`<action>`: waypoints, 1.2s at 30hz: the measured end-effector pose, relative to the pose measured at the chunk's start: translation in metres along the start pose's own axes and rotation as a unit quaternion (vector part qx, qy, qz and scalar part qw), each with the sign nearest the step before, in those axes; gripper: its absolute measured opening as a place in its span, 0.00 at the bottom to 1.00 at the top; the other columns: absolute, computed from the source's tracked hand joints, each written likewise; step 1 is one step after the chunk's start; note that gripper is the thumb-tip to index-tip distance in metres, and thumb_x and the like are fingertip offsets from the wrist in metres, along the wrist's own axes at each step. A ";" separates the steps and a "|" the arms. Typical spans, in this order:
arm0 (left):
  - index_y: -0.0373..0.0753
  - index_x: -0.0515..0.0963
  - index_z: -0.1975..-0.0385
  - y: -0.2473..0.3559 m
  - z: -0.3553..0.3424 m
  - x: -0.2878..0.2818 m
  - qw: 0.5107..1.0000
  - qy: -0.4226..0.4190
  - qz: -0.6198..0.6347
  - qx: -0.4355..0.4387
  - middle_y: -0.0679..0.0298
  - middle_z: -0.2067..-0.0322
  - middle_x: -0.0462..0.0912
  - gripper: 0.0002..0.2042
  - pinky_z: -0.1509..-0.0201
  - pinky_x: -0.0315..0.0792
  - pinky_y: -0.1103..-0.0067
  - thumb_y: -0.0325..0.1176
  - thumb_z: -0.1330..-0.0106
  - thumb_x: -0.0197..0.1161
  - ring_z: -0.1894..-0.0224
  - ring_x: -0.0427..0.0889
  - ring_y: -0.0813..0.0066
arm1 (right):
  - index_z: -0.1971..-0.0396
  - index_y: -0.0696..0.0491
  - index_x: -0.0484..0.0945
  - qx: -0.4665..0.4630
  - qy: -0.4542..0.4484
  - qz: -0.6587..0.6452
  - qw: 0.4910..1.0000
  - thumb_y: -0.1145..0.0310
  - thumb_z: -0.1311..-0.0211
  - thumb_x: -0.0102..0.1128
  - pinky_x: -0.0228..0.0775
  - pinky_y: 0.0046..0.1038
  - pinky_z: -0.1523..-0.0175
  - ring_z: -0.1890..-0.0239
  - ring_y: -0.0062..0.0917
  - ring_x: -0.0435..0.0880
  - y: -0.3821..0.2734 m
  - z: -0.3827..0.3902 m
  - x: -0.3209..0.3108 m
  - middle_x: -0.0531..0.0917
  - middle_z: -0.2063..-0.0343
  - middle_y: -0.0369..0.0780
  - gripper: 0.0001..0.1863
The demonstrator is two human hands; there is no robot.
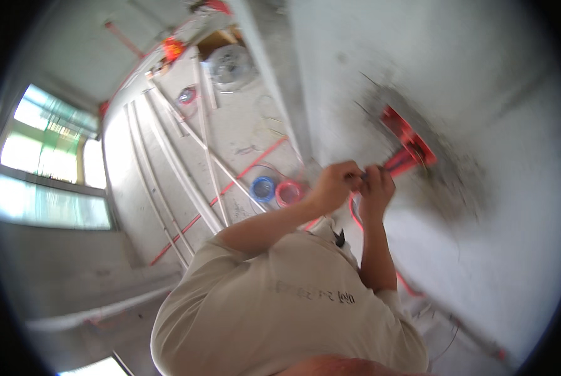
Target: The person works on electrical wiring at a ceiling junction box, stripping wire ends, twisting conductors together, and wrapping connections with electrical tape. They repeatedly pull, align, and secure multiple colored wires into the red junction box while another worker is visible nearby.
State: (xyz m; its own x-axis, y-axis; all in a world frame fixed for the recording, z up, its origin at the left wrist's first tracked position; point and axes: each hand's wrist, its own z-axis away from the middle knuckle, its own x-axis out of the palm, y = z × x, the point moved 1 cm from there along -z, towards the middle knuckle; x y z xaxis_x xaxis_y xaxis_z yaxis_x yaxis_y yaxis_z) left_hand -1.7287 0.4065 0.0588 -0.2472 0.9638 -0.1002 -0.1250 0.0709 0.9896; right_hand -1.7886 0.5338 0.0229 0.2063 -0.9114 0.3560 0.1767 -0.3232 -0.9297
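Note:
Both my hands are together in front of a red electrical box (pixel 409 135) set into the wall. My left hand (pixel 335 187) is closed with its fingertips pinched around wire ends. Right beside it, my right hand (pixel 376 188) is closed too, fingers pressed on the same wires. The electrical wires (pixel 394 161), dark and reddish, run from the lower end of the box to my fingers. Motion blur hides their exact ends. A red wire (pixel 354 210) hangs in a loop below my hands.
Rough grey mortar surrounds the box on the pale wall (pixel 506 125). On the floor at left lie a blue wire coil (pixel 262 188), a red wire coil (pixel 288 193), several long white pipes (pixel 174 153) and a red conduit (pixel 255 161). Farther off sits a clear-wrapped roll (pixel 231 67).

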 end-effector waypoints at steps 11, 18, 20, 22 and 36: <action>0.27 0.80 0.73 -0.021 -0.019 -0.006 0.968 -0.058 0.190 -0.152 0.57 0.74 0.83 0.03 0.70 0.73 0.77 0.15 0.43 0.68 0.72 0.80 0.75 | 0.65 0.62 0.81 0.046 -0.080 0.080 0.992 0.71 0.26 0.56 0.48 0.19 0.79 0.83 0.10 0.63 -0.007 -0.003 -0.014 0.73 0.81 0.31 0.10; 0.34 0.82 0.52 -0.098 0.001 -0.044 0.973 0.113 -0.179 0.095 0.55 0.60 0.87 0.21 0.53 0.79 0.62 0.38 0.42 0.77 0.59 0.86 0.56 | 0.68 0.56 0.75 -0.008 0.044 0.056 0.997 0.66 0.26 0.58 0.48 0.18 0.80 0.82 0.10 0.61 0.021 -0.003 -0.003 0.70 0.79 0.30 0.11; 0.39 0.75 0.40 -0.179 0.043 -0.090 0.941 0.162 -0.293 0.041 0.53 0.51 0.85 0.26 0.51 0.79 0.60 0.42 0.36 0.71 0.55 0.86 0.51 | 0.67 0.56 0.74 -0.020 0.045 0.060 0.997 0.64 0.25 0.58 0.48 0.18 0.80 0.82 0.10 0.59 0.024 -0.004 -0.005 0.68 0.79 0.29 0.12; 0.44 0.76 0.38 -0.217 0.101 -0.135 0.861 -0.074 -0.432 -0.257 0.55 0.49 0.84 0.24 0.45 0.78 0.60 0.41 0.33 0.65 0.43 0.83 0.54 | 0.67 0.55 0.74 -0.028 0.050 0.079 0.995 0.63 0.25 0.58 0.48 0.18 0.80 0.82 0.10 0.59 0.024 -0.007 -0.009 0.68 0.79 0.29 0.12; 0.40 0.85 0.48 -0.398 0.257 -0.112 0.975 0.136 0.026 -0.175 0.50 0.56 0.88 0.16 0.47 0.76 0.70 0.34 0.35 0.65 0.54 0.86 0.63 | 0.67 0.54 0.76 -0.012 0.006 0.187 0.982 0.59 0.22 0.57 0.46 0.18 0.79 0.83 0.09 0.58 0.003 -0.012 0.002 0.67 0.80 0.28 0.15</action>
State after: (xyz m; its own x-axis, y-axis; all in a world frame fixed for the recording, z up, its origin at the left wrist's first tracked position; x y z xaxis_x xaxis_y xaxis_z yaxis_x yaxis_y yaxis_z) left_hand -1.4044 0.3359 -0.2978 -0.5012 0.8568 -0.1214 -0.4144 -0.1145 0.9029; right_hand -1.7993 0.5280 0.0202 0.2419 -0.9702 -0.0121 0.0680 0.0293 -0.9973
